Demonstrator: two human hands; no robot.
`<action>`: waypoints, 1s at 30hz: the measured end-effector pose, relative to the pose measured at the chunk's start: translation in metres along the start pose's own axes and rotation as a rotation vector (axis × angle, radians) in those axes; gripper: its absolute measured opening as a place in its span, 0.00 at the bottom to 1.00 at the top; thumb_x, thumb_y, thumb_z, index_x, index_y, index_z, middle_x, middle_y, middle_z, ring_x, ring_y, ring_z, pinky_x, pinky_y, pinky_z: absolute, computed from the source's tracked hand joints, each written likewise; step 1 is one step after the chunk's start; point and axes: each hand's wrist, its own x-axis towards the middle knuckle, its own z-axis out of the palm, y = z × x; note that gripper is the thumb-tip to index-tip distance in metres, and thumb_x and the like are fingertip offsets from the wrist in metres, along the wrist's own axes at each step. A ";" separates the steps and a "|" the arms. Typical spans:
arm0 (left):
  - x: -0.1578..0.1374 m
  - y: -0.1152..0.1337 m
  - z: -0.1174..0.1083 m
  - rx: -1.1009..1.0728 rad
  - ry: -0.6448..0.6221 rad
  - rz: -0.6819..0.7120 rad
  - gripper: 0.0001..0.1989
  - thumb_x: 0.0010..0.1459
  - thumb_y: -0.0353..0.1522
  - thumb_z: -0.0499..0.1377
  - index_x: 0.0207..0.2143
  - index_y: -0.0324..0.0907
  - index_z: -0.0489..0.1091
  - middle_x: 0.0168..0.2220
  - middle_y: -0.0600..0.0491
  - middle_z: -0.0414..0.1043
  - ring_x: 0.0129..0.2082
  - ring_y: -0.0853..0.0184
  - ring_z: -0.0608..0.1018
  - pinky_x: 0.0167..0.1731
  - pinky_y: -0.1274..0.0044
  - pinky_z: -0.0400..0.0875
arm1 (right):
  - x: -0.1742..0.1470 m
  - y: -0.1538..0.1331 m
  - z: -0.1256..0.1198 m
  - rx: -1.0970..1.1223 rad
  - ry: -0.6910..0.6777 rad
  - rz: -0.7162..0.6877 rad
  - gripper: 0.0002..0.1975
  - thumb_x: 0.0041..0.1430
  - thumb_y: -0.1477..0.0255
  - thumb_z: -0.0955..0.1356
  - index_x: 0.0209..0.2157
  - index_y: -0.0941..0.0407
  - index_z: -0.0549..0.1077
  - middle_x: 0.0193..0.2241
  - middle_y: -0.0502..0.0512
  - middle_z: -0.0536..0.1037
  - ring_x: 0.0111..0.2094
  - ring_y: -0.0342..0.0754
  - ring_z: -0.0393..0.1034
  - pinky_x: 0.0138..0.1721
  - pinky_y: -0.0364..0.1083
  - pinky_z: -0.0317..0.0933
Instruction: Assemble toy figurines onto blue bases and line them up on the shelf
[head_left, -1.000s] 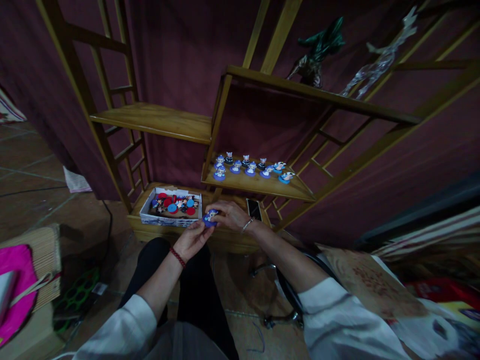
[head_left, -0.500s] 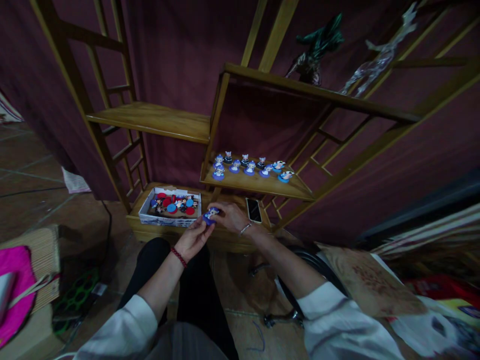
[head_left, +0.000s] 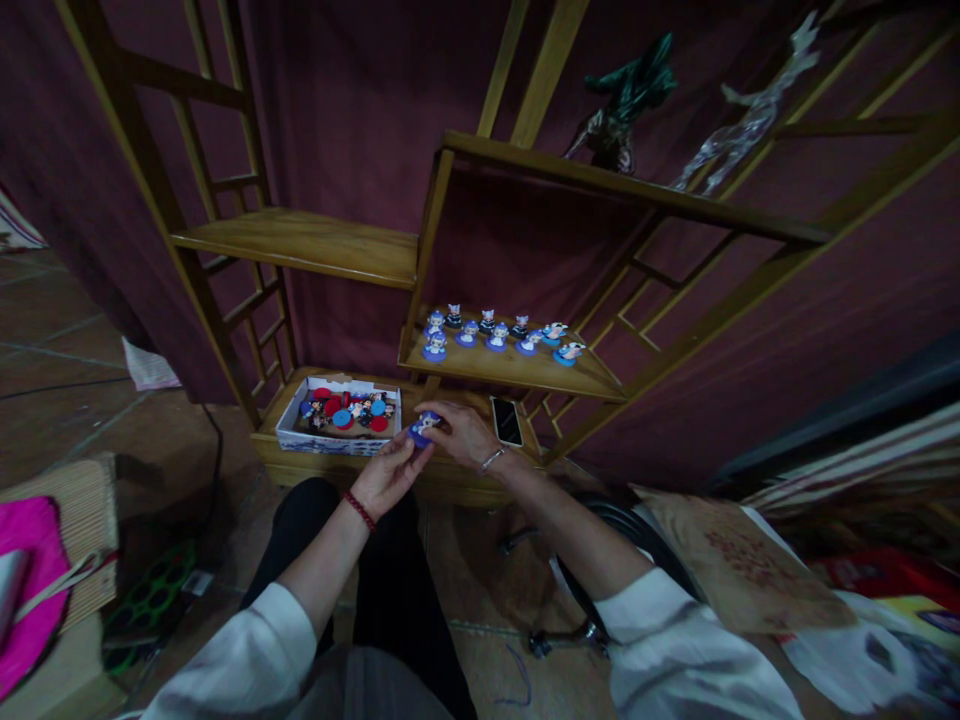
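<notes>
Between my two hands is a small purple and white figurine (head_left: 424, 428) on a purple base. My left hand (head_left: 388, 478) grips the base from below, its thumb and fingers closed around the edge. My right hand (head_left: 461, 437) pinches the figurine's upper right side; its fingers partly cover it. Just left of my hands, an open white box (head_left: 300, 440) holds several more figurines with red and blue bases, lying jumbled. Beyond my hands, several figurines (head_left: 497, 337) stand upright in rows on the low wooden shelf (head_left: 510, 372), with purple, black and blue bases.
A phone (head_left: 507, 421) lies on the wooden bottom board right of my hands. Higher up, a green statue (head_left: 626, 100) and a clear statue (head_left: 750, 120) stand on the top shelf (head_left: 637, 185). Another shelf (head_left: 307, 240) juts out at left. A wheeled chair base (head_left: 577, 635) is low at right.
My hands and the figurine stay nearly in place, with the figurine turned slightly. The whole view has shifted a little.
</notes>
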 end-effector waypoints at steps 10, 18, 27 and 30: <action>0.005 0.006 0.016 0.005 -0.027 -0.034 0.09 0.49 0.21 0.55 0.34 0.36 0.70 0.39 0.50 0.72 0.41 0.71 0.72 0.50 0.76 0.61 | -0.003 0.003 -0.010 0.167 0.032 0.066 0.20 0.51 0.71 0.65 0.47 0.54 0.64 0.38 0.52 0.73 0.36 0.44 0.68 0.40 0.45 0.62; 0.010 0.005 0.019 0.041 -0.094 -0.078 0.11 0.50 0.22 0.55 0.38 0.37 0.69 0.40 0.51 0.72 0.44 0.68 0.71 0.49 0.76 0.62 | -0.004 0.019 -0.011 0.352 0.038 0.093 0.17 0.53 0.70 0.62 0.47 0.56 0.65 0.35 0.52 0.73 0.32 0.42 0.69 0.34 0.43 0.66; 0.014 0.003 0.022 0.087 -0.079 -0.092 0.14 0.48 0.22 0.57 0.40 0.39 0.68 0.40 0.51 0.71 0.44 0.67 0.71 0.49 0.74 0.61 | -0.007 0.024 -0.012 0.409 0.089 0.118 0.17 0.50 0.70 0.65 0.44 0.55 0.68 0.36 0.51 0.74 0.36 0.43 0.69 0.39 0.45 0.65; 0.016 0.002 0.023 0.100 -0.078 -0.093 0.15 0.48 0.22 0.57 0.40 0.39 0.68 0.41 0.51 0.71 0.44 0.67 0.71 0.49 0.73 0.61 | -0.008 0.026 -0.011 0.414 0.113 0.125 0.17 0.50 0.70 0.65 0.44 0.54 0.68 0.37 0.51 0.74 0.36 0.43 0.69 0.40 0.45 0.64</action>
